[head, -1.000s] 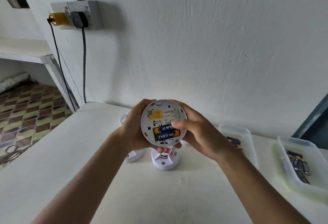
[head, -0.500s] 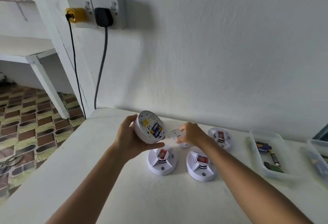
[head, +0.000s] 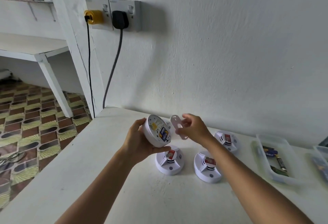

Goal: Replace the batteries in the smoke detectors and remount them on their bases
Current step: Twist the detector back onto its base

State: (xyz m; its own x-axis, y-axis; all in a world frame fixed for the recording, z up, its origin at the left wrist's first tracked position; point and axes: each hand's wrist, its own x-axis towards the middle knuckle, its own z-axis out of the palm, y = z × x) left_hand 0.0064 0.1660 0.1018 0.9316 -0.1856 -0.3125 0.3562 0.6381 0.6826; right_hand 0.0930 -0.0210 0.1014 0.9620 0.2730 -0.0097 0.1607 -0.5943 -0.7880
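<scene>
While the left hand (head: 140, 141) keeps its grip curled round a smoke detector (head: 157, 131) tilted above the worktop (head: 88, 170), batteries showing in its open back, the right hand (head: 192, 128) pinches a white mounting base (head: 177, 126) just beside it. Three more detectors (head: 169, 160) sit on the worktop below, near a clear tray (head: 273, 160) of batteries.

A double wall socket (head: 122, 15) holds a yellow plug (head: 93, 16) and a black plug (head: 120, 19), their cables (head: 113, 64) hanging behind the white counter (head: 88, 161). At left, a white shelf (head: 32, 53) stands over patterned floor tiles (head: 26, 113).
</scene>
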